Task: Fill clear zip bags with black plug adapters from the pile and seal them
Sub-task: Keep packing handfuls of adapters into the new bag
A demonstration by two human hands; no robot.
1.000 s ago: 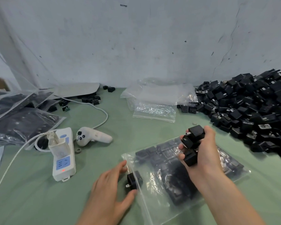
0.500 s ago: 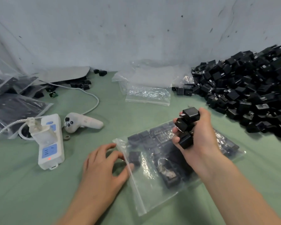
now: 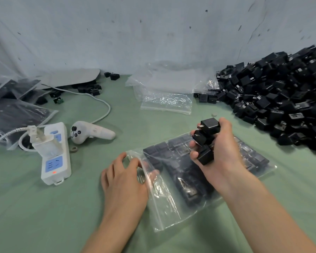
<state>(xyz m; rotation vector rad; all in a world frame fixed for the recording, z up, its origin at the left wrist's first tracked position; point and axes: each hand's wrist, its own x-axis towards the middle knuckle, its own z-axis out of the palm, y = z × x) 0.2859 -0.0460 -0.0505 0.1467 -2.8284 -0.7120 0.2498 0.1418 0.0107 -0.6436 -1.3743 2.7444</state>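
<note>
Green table [image 3: 44,216], grey wall [image 3: 153,33], adapter pile [image 3: 281,99]

Even, soft light with faint shadows — glare on the zip bag [image 3: 164,194], wide-angle bending and blur at the edges

Two hands show: the left hand [image 3: 124,181] and the right hand [image 3: 221,154]. The right hand grips three black plug adapters [image 3: 205,157], one above another. One clear zip bag [image 3: 164,207] lies open on the bench [image 3: 44,216]; the adapters inside lie in rows, too blurred under the plastic to count. The pile [image 3: 281,99] holds far more than can be counted. Two loose adapters [image 3: 115,76] sit at the bench's far edge. There is one white power strip [image 3: 56,167] with one charger [image 3: 44,143] plugged in, one white controller [image 3: 93,133] and one small ring [image 3: 74,149]. The heap of empty bags [image 3: 166,103] cannot be counted. At least two filled bags [image 3: 16,114] lie at the left.
</note>
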